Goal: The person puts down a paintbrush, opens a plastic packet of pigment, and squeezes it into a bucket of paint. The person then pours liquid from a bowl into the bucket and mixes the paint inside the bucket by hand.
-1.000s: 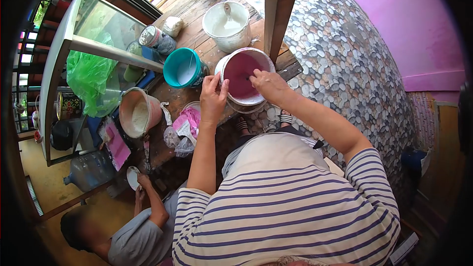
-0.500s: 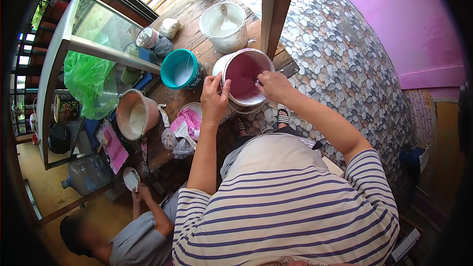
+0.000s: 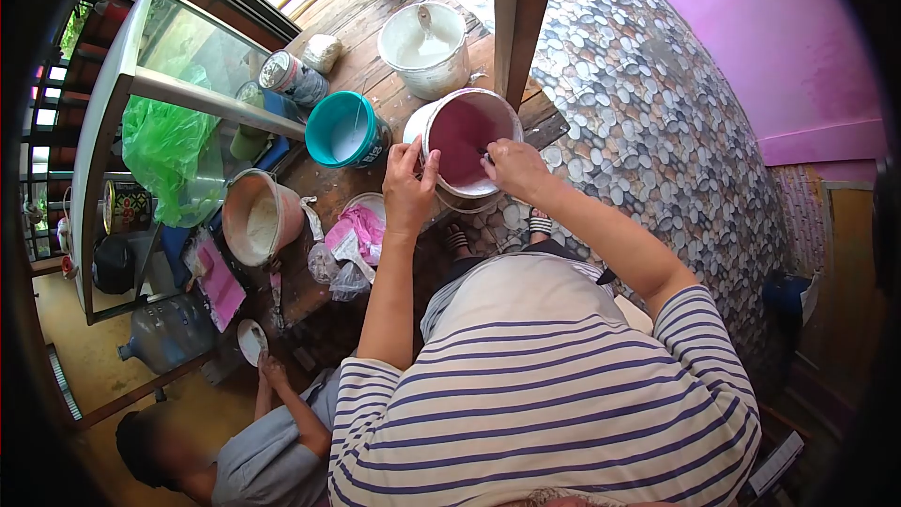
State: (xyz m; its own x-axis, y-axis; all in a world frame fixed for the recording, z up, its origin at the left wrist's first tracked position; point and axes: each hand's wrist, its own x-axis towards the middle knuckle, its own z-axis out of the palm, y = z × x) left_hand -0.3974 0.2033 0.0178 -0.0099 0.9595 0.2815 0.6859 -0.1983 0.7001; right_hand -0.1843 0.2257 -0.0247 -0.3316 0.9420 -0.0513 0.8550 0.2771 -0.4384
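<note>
A white bucket [image 3: 508,105] with dark pink contents stands tilted towards me at the wooden table's edge. My left hand [image 3: 409,190] grips its left rim, thumb and fingers on either side of the wall. Over the right side of the opening, my right hand [image 3: 516,168] is closed around a thin dark tool, mostly hidden by the fingers, that points into the bucket. Just behind stands a white bucket with pale contents [image 3: 427,61] and a brush in it. To the left is a teal bucket [image 3: 324,131] holding whitish liquid.
On the wooden table [image 3: 375,23] are a pinkish bucket [image 3: 282,225], a paint can [image 3: 305,84] and pink cloth [image 3: 357,235]. A wooden post [image 3: 526,19] rises behind the buckets. A glass case [image 3: 122,84] stands left. At lower left, another person [image 3: 272,451] holds a white dish [image 3: 251,341].
My right hand has moved slightly within the bucket opening, and the tool in it now shows less. My left hand stays on the rim. The other person's dish has shifted slightly.
</note>
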